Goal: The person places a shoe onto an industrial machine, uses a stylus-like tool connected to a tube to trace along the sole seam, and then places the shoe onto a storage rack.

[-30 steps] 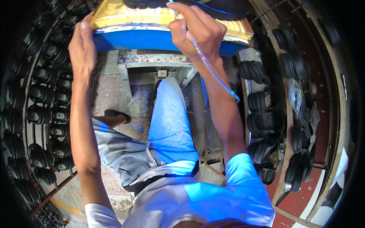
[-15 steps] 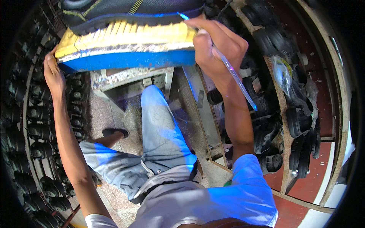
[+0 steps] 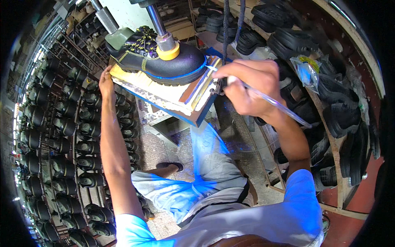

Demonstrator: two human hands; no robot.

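Note:
A black boot (image 3: pixel 160 61) with yellow stitching sits sole-down on a padded press platform (image 3: pixel 173 101), held under metal rods with a yellow collar (image 3: pixel 168 51). My left hand (image 3: pixel 105 79) rests on the platform's left corner by the boot's heel. At the platform's right edge, near the boot's toe, my right hand (image 3: pixel 249 84) grips a long clear pen-like stick (image 3: pixel 275 105); its tip points at the toe's sole line.
Racks of black boots (image 3: pixel 61 136) fill the left side. Shelves with black soles and shoes (image 3: pixel 329 111) curve along the right, with a plastic bag (image 3: pixel 306 70) on them. My legs in light trousers and a sandalled foot (image 3: pixel 168 166) are below.
The view has tilted up, showing the whole boot and press rods. My left hand stays on the platform's left corner; my right hand with the stick has shifted to the toe end.

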